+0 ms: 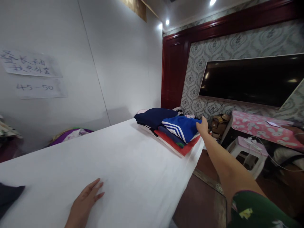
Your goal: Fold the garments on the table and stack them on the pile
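My right hand (202,126) reaches out to the far right corner of the white-covered table (114,167). Its fingers are closed on the right edge of a folded blue garment (182,123) with white stripes, which lies on top of a clothes stack. Beside it on the stack is a dark navy garment (154,116). Below them show a red garment (187,148) and other folded pieces. Over the near part of the table, my left hand (84,201) is open, fingers loosely spread, holding nothing. A dark piece of cloth (9,196) pokes in at the left edge.
Along the table's far side runs a grey-white wall (123,63) with handwritten paper signs (35,88). Behind the table edge sits a purple-rimmed bundle (73,134). To the right stand a pink-white stool (251,147), cardboard boxes (218,125) and a pink-covered table (258,126) under a television (251,80).
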Tool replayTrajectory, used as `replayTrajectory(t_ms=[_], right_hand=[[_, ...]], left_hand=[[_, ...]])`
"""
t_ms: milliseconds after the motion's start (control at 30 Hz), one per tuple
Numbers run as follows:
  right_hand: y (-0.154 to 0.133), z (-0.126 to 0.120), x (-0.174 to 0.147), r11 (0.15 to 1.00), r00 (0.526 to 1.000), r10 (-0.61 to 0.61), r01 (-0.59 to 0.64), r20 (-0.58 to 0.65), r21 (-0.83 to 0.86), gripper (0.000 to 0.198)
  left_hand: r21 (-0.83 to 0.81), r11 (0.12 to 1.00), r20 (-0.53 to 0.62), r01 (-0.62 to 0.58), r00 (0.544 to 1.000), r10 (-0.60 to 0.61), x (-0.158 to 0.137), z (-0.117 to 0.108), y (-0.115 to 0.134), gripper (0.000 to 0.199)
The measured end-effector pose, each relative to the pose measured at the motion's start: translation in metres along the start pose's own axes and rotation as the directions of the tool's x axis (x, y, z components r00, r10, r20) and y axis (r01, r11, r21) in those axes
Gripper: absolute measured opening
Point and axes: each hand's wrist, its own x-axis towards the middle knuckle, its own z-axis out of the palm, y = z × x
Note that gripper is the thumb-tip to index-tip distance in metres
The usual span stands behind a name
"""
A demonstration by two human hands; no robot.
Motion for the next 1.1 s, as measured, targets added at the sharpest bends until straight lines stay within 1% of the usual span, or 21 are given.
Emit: replayTrajectory(t_ms=[67, 100, 167, 200, 233, 267, 333, 400, 433, 500, 567, 700, 767, 833, 867, 933, 967, 1000, 1033, 1067, 1100], right_hand=[[-0.008, 0.028, -0.001, 0.987, 0.991, -0.127, 0.130, 0.042, -0.094, 0.057], [-0.011, 0.044, -0.002, 0.966, 0.975, -0.206, 0.216, 0.081, -0.145, 0.054], [-0.014, 0.076, -0.006, 0.883, 0.914, -0.350, 0.395, 0.207, -0.252, 0.048], [-0.013, 0.091, -0.008, 0.834, 0.880, -0.386, 0.461, 0.276, -0.304, 0.045], [-0.010, 0.104, -0.011, 0.790, 0.859, -0.373, 0.492, 0.350, -0.366, 0.044], [-0.006, 0.115, -0.014, 0.762, 0.853, -0.309, 0.486, 0.420, -0.428, 0.042], [0.008, 0.131, -0.020, 0.712, 0.844, -0.098, 0.430, 0.527, -0.556, 0.037], [0.025, 0.139, -0.026, 0.672, 0.813, 0.077, 0.385, 0.577, -0.632, 0.032], [0.032, 0.141, -0.029, 0.664, 0.799, 0.118, 0.378, 0.589, -0.645, 0.031], [0.042, 0.142, -0.032, 0.659, 0.783, 0.148, 0.377, 0.604, -0.651, 0.030], [0.046, 0.139, -0.033, 0.663, 0.774, 0.150, 0.383, 0.615, -0.643, 0.030], [0.039, 0.132, -0.034, 0.707, 0.766, 0.092, 0.400, 0.636, -0.583, 0.026], [0.032, 0.127, -0.034, 0.736, 0.770, 0.042, 0.407, 0.636, -0.541, 0.019], [0.026, 0.121, -0.030, 0.755, 0.785, -0.016, 0.415, 0.619, -0.507, 0.014], [0.024, 0.116, -0.027, 0.765, 0.802, -0.052, 0.416, 0.596, -0.492, 0.011], [0.024, 0.106, -0.020, 0.808, 0.861, -0.130, 0.380, 0.492, -0.451, 0.009], [0.026, 0.100, -0.016, 0.844, 0.903, -0.145, 0.326, 0.405, -0.425, 0.008], [0.030, 0.095, -0.013, 0.884, 0.943, -0.130, 0.250, 0.307, -0.395, 0.009], [0.035, 0.090, -0.011, 0.917, 0.972, -0.083, 0.161, 0.220, -0.366, 0.009], [0.040, 0.087, -0.009, 0.936, 0.988, -0.018, 0.070, 0.152, -0.346, 0.011], [0.045, 0.084, -0.008, 0.942, 0.991, 0.025, 0.020, 0.130, -0.336, 0.013]], left_hand=[[0.020, 1.000, -0.005, 0.014, 1.000, -0.014, -0.002, 0.001, 0.002, 0.055], [0.036, 0.999, -0.009, 0.023, 1.000, -0.023, -0.003, 0.000, 0.002, 0.055], [0.078, 0.996, -0.014, 0.041, 0.999, -0.040, -0.003, 0.000, 0.002, 0.057], [0.097, 0.994, -0.018, 0.044, 0.999, -0.042, -0.002, -0.001, 0.001, 0.058], [0.110, 0.993, -0.024, 0.041, 0.999, -0.038, -0.002, -0.001, 0.000, 0.057], [0.120, 0.992, -0.028, 0.034, 0.999, -0.031, -0.001, -0.001, 0.000, 0.057], [0.129, 0.991, -0.028, 0.023, 0.999, -0.019, -0.001, -0.001, -0.001, 0.056], [0.140, 0.990, -0.027, 0.014, 1.000, -0.010, -0.002, 0.000, -0.002, 0.057], [0.147, 0.989, -0.024, 0.008, 1.000, -0.004, -0.002, 0.000, -0.002, 0.057], [0.158, 0.987, -0.016, -0.014, 1.000, 0.017, -0.002, 0.001, -0.002, 0.057], [0.162, 0.986, -0.005, -0.040, 0.999, 0.041, -0.001, 0.002, -0.004, 0.056], [0.160, 0.986, 0.004, -0.056, 0.998, 0.056, 0.003, 0.002, -0.008, 0.057], [0.146, 0.987, 0.009, -0.062, 0.998, 0.062, 0.003, 0.003, -0.008, 0.053], [0.126, 0.989, 0.016, -0.075, 0.997, 0.074, 0.000, 0.004, -0.007, 0.048], [0.119, 0.989, 0.018, -0.083, 0.997, 0.081, -0.002, 0.005, -0.006, 0.045], [0.115, 0.989, 0.016, -0.097, 0.995, 0.095, -0.004, 0.007, -0.006, 0.042], [0.114, 0.988, 0.012, -0.104, 0.995, 0.103, -0.005, 0.007, -0.006, 0.041], [0.113, 0.988, 0.006, -0.108, 0.994, 0.108, -0.005, 0.008, -0.007, 0.041], [0.111, 0.987, 0.000, -0.114, 0.993, 0.115, -0.005, 0.009, -0.008, 0.041], [0.106, 0.987, -0.002, -0.121, 0.993, 0.122, -0.004, 0.010, -0.009, 0.041], [0.100, 0.986, -0.002, -0.132, 0.991, 0.133, -0.005, 0.011, -0.010, 0.040]])
